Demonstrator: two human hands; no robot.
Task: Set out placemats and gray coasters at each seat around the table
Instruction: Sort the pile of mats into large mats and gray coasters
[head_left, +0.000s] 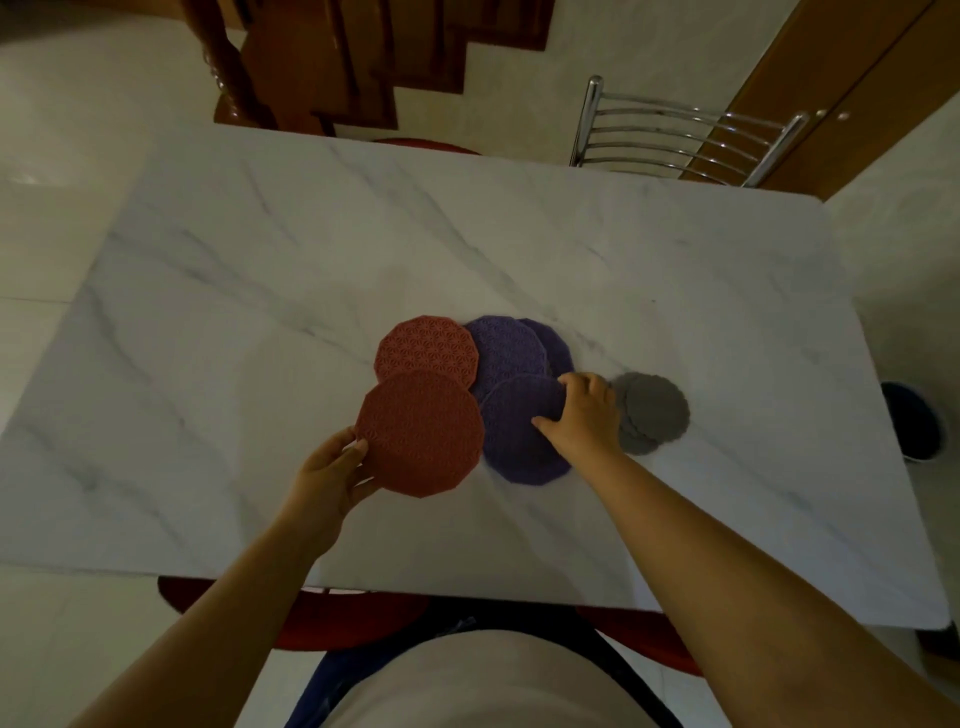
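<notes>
Head view: the left hand (332, 470) is pinching the near red placemat (421, 434) at its eight o'clock edge. The right hand (584, 413) is gripping the near purple placemat (514, 441) at its two o'clock edge. The far red placemat (426, 348) and far purple placemats (506, 348) are lying overlapped at twelve o'clock, mid-bench (260, 260). The gray coasters (654, 410) are sitting stacked at three o'clock, just beside the right hand.

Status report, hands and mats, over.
Left hand pinches near red placemat. Right hand grips near purple placemat. Gray coasters stacked beside right hand. Three other placemats overlapped behind.
</notes>
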